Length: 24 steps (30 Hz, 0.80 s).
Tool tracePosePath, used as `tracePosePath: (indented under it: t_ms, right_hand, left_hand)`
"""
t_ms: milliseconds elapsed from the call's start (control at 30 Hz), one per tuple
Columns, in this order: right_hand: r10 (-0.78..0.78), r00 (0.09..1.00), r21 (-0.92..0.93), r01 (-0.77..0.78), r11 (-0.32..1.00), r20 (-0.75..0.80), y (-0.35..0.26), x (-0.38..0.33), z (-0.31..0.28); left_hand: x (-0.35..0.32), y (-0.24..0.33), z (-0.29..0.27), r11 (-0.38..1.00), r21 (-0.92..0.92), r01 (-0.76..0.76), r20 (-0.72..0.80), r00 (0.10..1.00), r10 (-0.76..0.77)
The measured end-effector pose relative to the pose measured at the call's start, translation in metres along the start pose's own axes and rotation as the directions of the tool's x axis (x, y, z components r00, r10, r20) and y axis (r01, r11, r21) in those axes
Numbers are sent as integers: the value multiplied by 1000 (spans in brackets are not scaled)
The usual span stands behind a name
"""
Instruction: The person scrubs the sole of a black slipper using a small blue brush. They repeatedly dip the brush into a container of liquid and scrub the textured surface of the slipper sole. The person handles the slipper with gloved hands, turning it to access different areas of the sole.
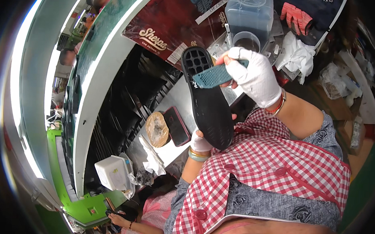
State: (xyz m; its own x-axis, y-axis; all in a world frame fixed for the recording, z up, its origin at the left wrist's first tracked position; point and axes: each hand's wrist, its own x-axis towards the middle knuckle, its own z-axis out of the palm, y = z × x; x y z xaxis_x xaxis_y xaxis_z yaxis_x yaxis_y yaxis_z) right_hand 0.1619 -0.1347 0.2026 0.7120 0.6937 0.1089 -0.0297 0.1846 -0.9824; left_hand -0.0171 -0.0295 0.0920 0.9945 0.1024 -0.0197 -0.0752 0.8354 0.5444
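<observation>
Left hand (201, 143), in a white glove, is gripping the lower end of a black sole (208, 99), fingers closed around it from behind; only part of the hand is showing under the sole. The sole is being held up off the table (178, 96), tilted, its gridded heel end pointing up and away, its toe end down near the person's chest.

Right hand (253, 76), also in a white glove, is pinching a teal textured insert (213, 76), fingers closed on its right end. The insert is lying across the upper part of the sole, touching it just below the grid holes.

A red and white checked shirt (276, 165) is filling the lower right. Bangles are sitting on both wrists.

On the table, below and left of the sole, a dark phone (177, 125) with a pink edge is lying flat, just beside a round brownish bag (157, 129). White crumpled paper (153, 159) is lying near them. A clear plastic container (249, 16) is standing behind the right hand, with a white cloth (297, 55) to its right. A white box (111, 172) is sitting lower left. Another person's hand (118, 218) is showing at the bottom edge, well apart.
</observation>
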Motion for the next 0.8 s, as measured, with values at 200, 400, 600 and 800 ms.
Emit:
tracePosePath:
  t_ms: [200, 400, 600, 800]
  right_hand:
    - [117, 992, 32, -118, 993, 41, 17, -18, 9]
    - [157, 983, 48, -162, 986, 95, 24, -26, 14]
    - [144, 982, -28, -142, 989, 121, 20, -31, 18]
    - [200, 966, -81, -189, 979, 165, 14, -41, 20]
  left_hand:
    - [3, 0, 8, 996, 42, -82, -128, 988, 87]
    - [3, -2, 4, 986, 114, -119, -136, 982, 135]
    - [1, -5, 0, 985, 68, -159, -206, 964, 169]
    - [2, -4, 1, 987, 9, -160, -327, 933, 154]
